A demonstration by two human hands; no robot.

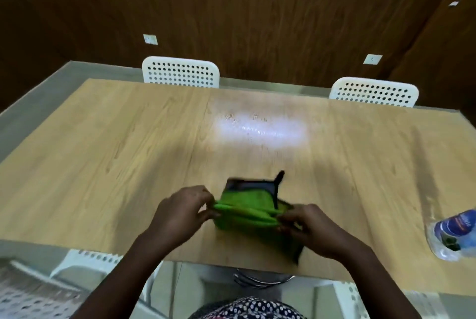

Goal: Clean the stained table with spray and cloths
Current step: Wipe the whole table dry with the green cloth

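A green cloth [246, 212] with a dark edge lies folded near the front of the light wooden table [108, 154]. My left hand [184, 212] pinches its left end, and my right hand [306, 226] pinches its right end. A dark grey cloth [251, 186] shows just behind and under the green one. Farther back, a wet, shiny patch [260, 130] with small specks sits in the middle of the table. A clear bottle with a blue label [452, 235] lies at the right edge; whether it is the spray I cannot tell.
Two white perforated chairs [180, 73] [374, 92] stand at the far side of the table. Another white chair [85, 262] is at the near left. A brown wood-panel wall [231, 9] runs behind.
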